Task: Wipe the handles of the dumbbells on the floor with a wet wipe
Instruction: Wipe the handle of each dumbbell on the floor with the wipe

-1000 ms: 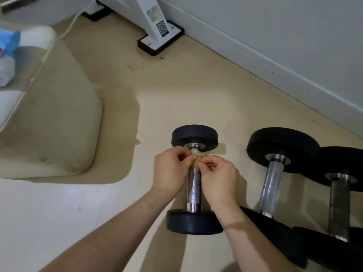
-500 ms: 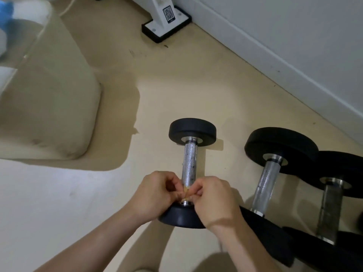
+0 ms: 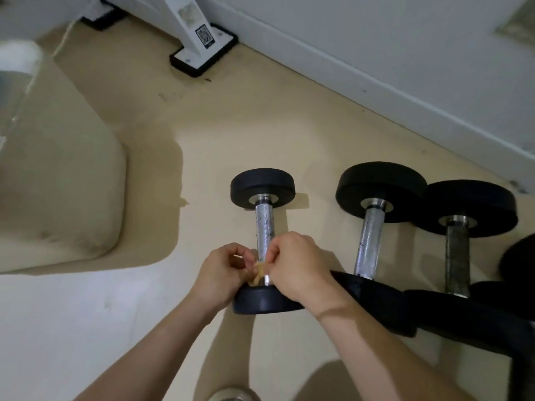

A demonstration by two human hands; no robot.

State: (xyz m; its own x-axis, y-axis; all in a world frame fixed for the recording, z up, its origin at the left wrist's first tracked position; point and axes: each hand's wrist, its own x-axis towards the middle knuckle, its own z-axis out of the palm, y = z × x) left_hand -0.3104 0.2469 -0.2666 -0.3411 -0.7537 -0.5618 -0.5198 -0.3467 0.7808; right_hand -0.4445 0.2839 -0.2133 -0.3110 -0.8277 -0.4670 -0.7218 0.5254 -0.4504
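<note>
Wipe (image 3: 258, 274): small, tan-stained scrap, pinched at the near end of the handle (image 3: 265, 227) of the left dumbbell (image 3: 263, 188). It sits just above that dumbbell's near head, pressed to the left side of the chrome bar.

Left hand (image 3: 223, 270): fingers curled in tight, fingertips nipping the wipe against the handle. Right hand (image 3: 295, 264): closed likewise, thumb and fingers bunched on the same scrap from the other side of the bar. The two hands almost meet around the handle; how much of the wipe wraps behind the bar cannot be told.

Left dumbbell lies on the floor (image 3: 260, 120), handle running away from the person, far head black and round, near head partly under the wrists. Upper stretch of handle is bare, knurled, with dark specks.

Just to its right, a second dumbbell (image 3: 376, 183), larger heads, handle shiny. Touching that one's far head on the right, a third dumbbell (image 3: 469, 206), handle darker and dull. Their near heads overlap at the lower right.

Further out: a beige cushion (image 3: 66, 183) on the floor well to the left. A white machine foot (image 3: 202, 50) with black edging stands near the wall (image 3: 376, 39) at the top. Floor is cream vinyl, scuffed near the foot. A white baseboard runs diagonally down to the right.
</note>
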